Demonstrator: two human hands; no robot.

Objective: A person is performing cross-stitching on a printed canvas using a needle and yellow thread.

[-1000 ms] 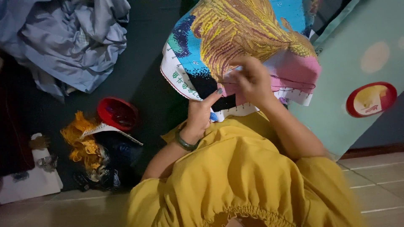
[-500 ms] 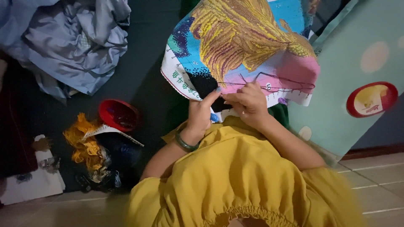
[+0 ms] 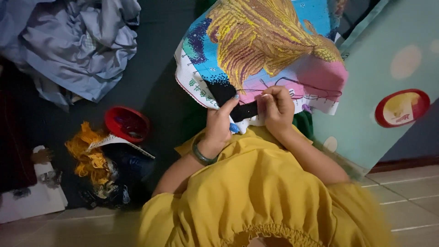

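Holding the bottom edge of the stitched cloth [image 3: 256,55], the left hand [image 3: 219,121] grips it tight. The right hand [image 3: 276,105] pinches a needle too small to see against the cloth.

A single view is given, taken from a camera worn on the head and aimed steeply downward. The yellow garment [image 3: 260,196] is seen close below, filling the lower frame. The embroidery cloth [image 3: 260,50] is held near, at arm's reach, and the dark floor [image 3: 155,87] is seen farther off to the left.
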